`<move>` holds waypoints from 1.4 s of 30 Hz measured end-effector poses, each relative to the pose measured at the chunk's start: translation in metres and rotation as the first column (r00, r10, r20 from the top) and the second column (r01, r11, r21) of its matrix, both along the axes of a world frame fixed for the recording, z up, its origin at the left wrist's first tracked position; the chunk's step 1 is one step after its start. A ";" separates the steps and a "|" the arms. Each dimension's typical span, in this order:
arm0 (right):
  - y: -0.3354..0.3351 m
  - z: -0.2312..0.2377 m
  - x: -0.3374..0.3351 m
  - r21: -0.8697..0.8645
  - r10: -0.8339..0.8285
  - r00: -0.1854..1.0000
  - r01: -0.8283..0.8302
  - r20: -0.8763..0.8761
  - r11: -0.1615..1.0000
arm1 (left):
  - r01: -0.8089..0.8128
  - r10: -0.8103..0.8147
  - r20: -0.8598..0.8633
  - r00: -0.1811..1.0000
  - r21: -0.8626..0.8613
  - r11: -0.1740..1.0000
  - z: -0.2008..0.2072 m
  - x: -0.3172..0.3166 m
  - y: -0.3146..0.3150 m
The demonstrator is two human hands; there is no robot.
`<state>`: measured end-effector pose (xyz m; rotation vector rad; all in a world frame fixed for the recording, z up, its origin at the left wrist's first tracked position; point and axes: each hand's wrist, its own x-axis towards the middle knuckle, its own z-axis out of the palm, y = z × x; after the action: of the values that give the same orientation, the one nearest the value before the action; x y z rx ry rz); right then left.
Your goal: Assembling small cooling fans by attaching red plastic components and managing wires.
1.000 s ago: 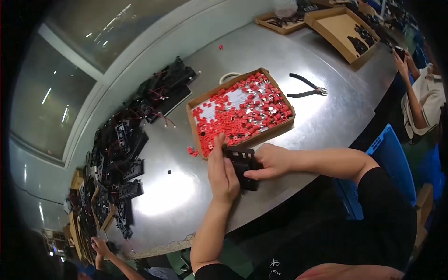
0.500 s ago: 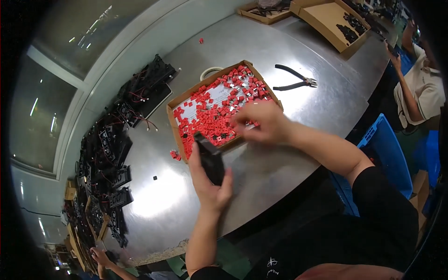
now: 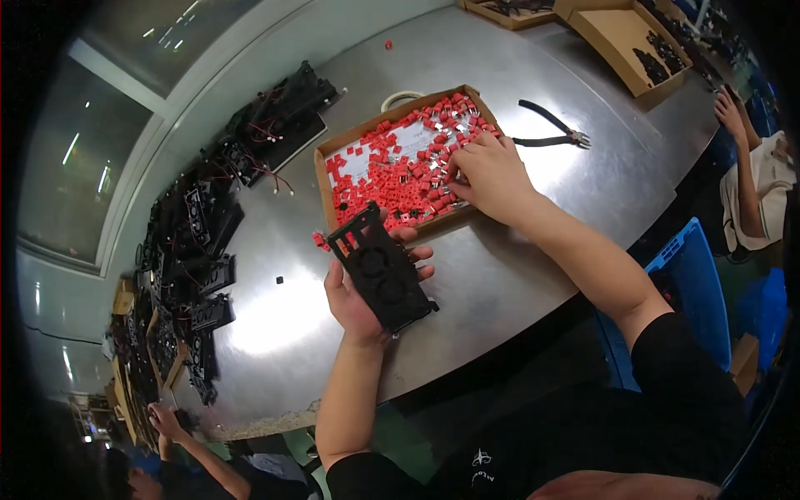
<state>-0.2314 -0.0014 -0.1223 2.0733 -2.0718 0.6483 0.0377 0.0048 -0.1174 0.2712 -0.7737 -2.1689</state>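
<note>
My left hand is wrapped around a black plastic housing, a flat rectangular piece with two round recesses and slots at one end. It is held up over the table, just in front of a shallow cardboard box. Heaped inside the box are small red plastic parts, some with shiny metal ends, on a white sheet. My right hand reaches over the box's right side. Its fingers are curled down and pinched among the red parts; what lies between them is hidden.
Pliers with black handles lie right of the box. Black assemblies with red wires line the table's left side. Another cardboard box stands at the far right. A blue crate is beyond the edge; other people work at both sides.
The black housing has turned so its broad face shows. My right hand has settled into the right part of the box, its fingers lowered to the red parts. The whole view has shifted slightly.
</note>
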 end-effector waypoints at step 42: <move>0.055 0.006 0.046 -0.287 0.389 0.140 -0.462 0.910 0.839 | -0.065 0.306 0.523 0.796 -0.428 0.901 0.015 -0.030 0.035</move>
<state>-0.1858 0.0531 -0.1168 2.6479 -1.6775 2.5581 0.0079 0.0400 -0.1020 0.7917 -1.4367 -1.6849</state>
